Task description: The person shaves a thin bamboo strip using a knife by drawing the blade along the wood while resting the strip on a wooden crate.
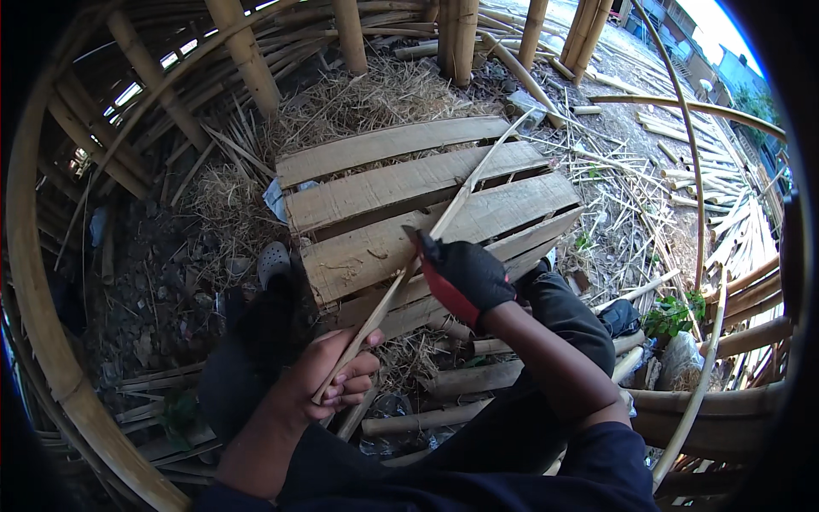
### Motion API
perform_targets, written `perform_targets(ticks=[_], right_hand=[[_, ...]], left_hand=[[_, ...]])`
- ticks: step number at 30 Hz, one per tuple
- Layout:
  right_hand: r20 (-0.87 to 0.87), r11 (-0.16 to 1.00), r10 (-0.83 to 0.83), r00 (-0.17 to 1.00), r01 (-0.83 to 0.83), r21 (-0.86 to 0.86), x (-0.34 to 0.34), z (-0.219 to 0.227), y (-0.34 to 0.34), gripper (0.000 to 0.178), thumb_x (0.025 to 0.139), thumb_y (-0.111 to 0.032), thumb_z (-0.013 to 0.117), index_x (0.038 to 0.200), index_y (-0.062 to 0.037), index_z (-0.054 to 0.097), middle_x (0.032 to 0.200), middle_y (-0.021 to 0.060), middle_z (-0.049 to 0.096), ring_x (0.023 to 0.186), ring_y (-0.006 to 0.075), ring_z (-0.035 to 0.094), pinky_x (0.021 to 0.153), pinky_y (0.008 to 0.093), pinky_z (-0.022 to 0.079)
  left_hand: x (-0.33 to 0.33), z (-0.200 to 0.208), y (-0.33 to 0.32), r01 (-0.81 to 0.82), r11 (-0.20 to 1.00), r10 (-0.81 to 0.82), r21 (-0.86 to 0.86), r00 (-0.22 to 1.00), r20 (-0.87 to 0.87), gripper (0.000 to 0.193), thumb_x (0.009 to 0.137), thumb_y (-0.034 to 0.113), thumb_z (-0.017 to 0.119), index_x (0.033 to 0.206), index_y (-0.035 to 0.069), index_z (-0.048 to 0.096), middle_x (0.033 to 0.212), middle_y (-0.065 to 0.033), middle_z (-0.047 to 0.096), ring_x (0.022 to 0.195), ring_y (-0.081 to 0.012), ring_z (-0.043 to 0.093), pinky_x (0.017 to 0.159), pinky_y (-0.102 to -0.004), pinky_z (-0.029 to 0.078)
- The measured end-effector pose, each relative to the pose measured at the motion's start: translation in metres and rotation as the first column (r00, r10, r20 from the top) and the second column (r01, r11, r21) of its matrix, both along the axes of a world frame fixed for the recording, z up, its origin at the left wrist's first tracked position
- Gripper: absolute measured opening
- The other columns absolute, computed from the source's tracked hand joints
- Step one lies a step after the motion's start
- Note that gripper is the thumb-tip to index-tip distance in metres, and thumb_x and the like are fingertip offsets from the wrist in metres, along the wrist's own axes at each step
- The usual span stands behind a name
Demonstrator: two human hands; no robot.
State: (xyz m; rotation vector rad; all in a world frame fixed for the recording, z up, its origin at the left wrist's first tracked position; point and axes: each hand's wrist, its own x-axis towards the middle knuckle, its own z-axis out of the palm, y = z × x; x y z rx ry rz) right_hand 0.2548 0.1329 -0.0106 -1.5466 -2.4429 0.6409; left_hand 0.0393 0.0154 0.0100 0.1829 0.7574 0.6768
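While gripping the near end of a long, thin, pale bamboo strip point(368, 324) with the bare left hand point(345, 375), curled tight around it, also holding a short, dark blade point(414, 237) in the right hand point(467, 277), bent closed inside a black and red glove. Cannot tell about any touch between blade and strip. Running from the left hand, past the glove, to far right, with the strip slanting over a pale, slatted wooden crate point(363, 203). Can see 1 grey shoe with holes point(274, 259) just left of the crate. Can see dry, yellow-brown straw point(367, 104) on the far side, with thick, round, tan bamboo poles point(458, 43) standing beyond. Can also see many pale bamboo sticks point(734, 200) lying far right, and a small, green, leafy plant point(670, 316) on the right.
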Motion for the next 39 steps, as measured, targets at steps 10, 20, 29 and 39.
perform_targets(ticks=[10,20,29,39], right_hand=[[-0.167,0.997,-0.024,0.986,0.035,0.064,-0.012,-0.012,-0.029,0.066,0.104,-0.055,0.03,0.087,-0.006,0.071,0.073,0.0254,0.066,0.078,0.0443,0.068,0.074,0.0538,0.051],[-0.217,0.998,-0.037,0.975,0.024,-0.063,-0.014,0.001,-0.028,0.075,0.101,-0.062,0.032,0.083,0.0,0.07,0.072,0.0282,0.064,0.081,0.0482,0.065,0.08,0.0514,0.05],[-0.106,1.0,-0.031,0.994,0.031,-0.001,-0.022,-0.001,-0.031,0.058,0.104,-0.051,0.032,0.096,-0.007,0.07,0.085,0.0249,0.069,0.085,0.0455,0.067,0.079,0.0551,0.05],[-0.226,0.984,0.17,0.959,-0.153,0.092,-0.004,-0.006,-0.017,0.058,0.104,-0.05,0.04,0.084,-0.0003,0.061,0.067,0.0188,0.056,0.065,0.036,0.057,0.069,0.0468,0.044]], left_hand=[[0.008,0.001,0.0,0.032,0.999,-0.031,0.008,0.995,-0.092,0.027,0.11,0.036,0.035,0.1,0.014,0.048,0.049,0.0047,0.036,0.031,-0.0049,0.027,0.032,-0.0204,0.021],[0.0,0.001,-0.004,0.016,0.999,-0.013,0.027,0.994,-0.11,0.027,0.11,0.034,0.037,0.101,0.012,0.049,0.05,0.0045,0.039,0.031,-0.0044,0.029,0.032,-0.0205,0.021],[-0.01,-0.002,-0.005,0.003,0.997,0.003,0.077,0.997,-0.074,0.026,0.109,0.033,0.039,0.1,0.012,0.051,0.051,0.0056,0.039,0.034,-0.0035,0.03,0.034,-0.02,0.021],[-0.013,0.003,-0.013,-0.006,0.997,0.02,0.08,0.984,-0.176,0.023,0.108,0.032,0.044,0.102,0.01,0.051,0.05,0.0051,0.037,0.034,-0.004,0.031,0.033,-0.0203,0.022]])
